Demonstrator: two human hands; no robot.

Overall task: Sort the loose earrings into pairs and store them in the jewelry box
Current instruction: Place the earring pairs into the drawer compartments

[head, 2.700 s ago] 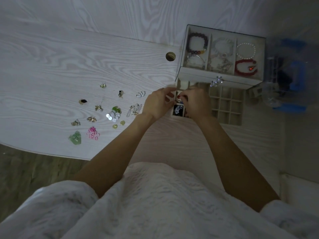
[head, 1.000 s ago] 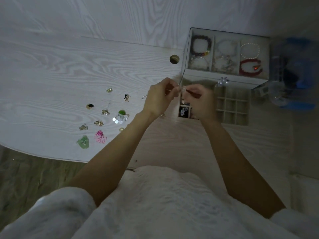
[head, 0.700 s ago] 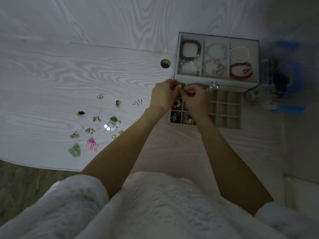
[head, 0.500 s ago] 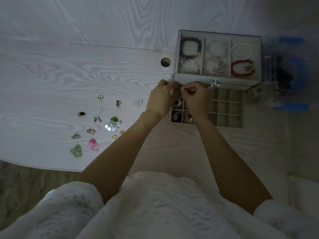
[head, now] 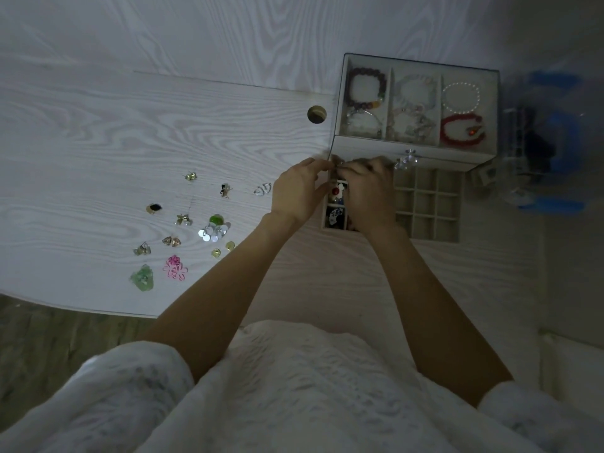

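While bent over the drawer's (head: 428, 204) far-left cells, left hand (head: 299, 191) and right hand (head: 369, 194) meet fingertip to fingertip, fingers curled, apparently pinching something tiny; too small and dim to tell what. Drawer pulled out from the jewelry box (head: 418, 103), bracelets in its top tray. Red earring (head: 335, 191) in a cell between the hands. Loose earrings (head: 196, 230) scattered on the table (head: 98, 142), well left of the box.
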